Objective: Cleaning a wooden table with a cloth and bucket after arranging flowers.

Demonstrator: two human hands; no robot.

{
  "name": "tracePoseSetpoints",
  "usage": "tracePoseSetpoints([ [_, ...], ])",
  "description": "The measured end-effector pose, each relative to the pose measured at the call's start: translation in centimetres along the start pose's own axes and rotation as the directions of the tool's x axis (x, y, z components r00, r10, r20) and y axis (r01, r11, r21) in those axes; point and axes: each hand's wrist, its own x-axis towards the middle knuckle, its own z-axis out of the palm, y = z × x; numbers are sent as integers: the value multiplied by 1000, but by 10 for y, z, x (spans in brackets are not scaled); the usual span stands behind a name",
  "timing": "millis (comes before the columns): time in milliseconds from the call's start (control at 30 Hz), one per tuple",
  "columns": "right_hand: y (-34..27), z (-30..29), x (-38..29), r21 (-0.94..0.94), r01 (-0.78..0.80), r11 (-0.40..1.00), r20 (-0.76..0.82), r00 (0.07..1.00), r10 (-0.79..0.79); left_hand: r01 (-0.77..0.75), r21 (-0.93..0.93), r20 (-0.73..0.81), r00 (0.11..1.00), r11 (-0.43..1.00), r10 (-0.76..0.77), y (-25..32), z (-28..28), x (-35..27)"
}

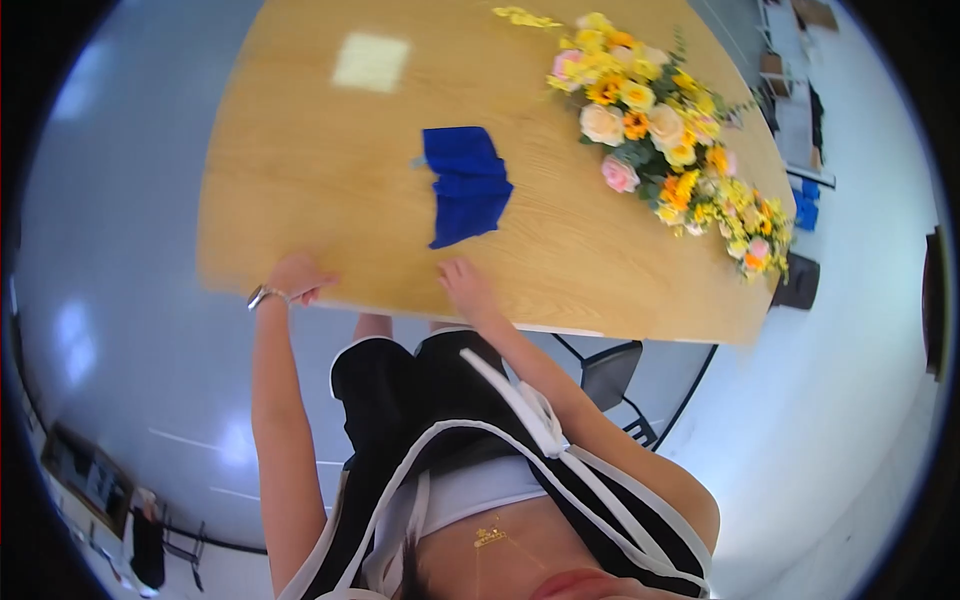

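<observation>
A blue cloth garment (469,186) lies flat on the wooden table (300,172), with uneven lower edges and a small pale tag at its left side. Its exact kind is hard to tell. My left hand (300,277), with a metal-banded watch (260,297) at the wrist, is at the table's near edge, left of the garment. Nothing shows in its grasp, and some fingers are partly hidden. Just below the cloth, my right hand (466,289) hovers or rests over the near edge. It is slightly blurred, fingers loosely bent and apart, and holds nothing visible.
A long arrangement of yellow, orange, pink and cream flowers (660,135) runs along the table's right side. Under the near edge stands a dark chair (611,375). Beyond the right edge are a black bin-like object (799,281) and blue items (806,206).
</observation>
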Motion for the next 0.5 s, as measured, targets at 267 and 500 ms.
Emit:
tracePoseSetpoints([
  [267, 14, -1, -2, 199, -60, 978, -174, 980, 95, 66, -27, 18, 998, 997, -66, 20, -8, -1],
  [500, 94, -61, 0, 374, -489, 788, -434, 659, 614, 115, -76, 26, 993, 990, -114, 17, -6, -6],
])
